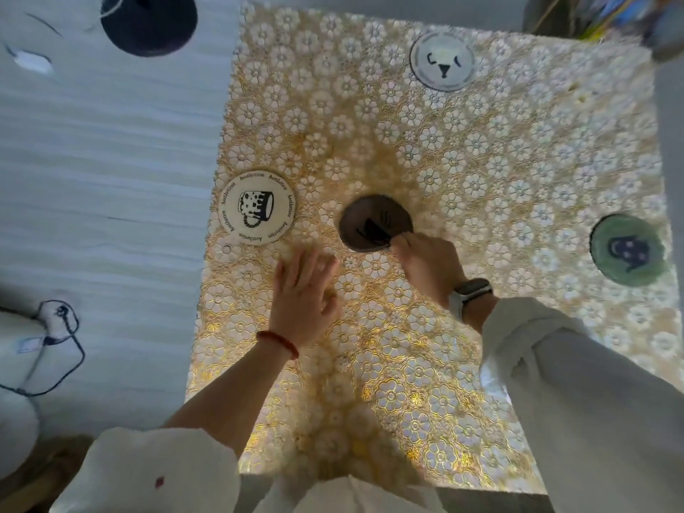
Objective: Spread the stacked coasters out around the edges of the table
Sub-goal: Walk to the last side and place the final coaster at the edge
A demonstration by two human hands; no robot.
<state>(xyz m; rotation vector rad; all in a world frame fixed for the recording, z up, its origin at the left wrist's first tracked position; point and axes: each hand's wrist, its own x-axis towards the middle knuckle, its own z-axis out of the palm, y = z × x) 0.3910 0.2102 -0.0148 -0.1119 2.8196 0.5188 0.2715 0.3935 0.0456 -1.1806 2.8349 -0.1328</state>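
Nearest the person, two white sleeves (592, 383) reach in over the near edge of the tabletop (407, 383), which is covered by a gold-and-white floral cloth; the left hand (303, 298), a red cord bracelet (278, 344) at its wrist, lies spread with fingers loose, grasping nothing, just beside the cream coaster (256, 208) with a mug drawing, which lies flat at the left edge; the right hand (425, 268), a watch (467, 296) on its wrist, pinches the near rim of the brown coaster (372, 220) near the middle of the tabletop; a green coaster (628, 249) lies at the right edge; farthest off, a white coaster (442, 62) sits near the far edge, towards the far right corner.
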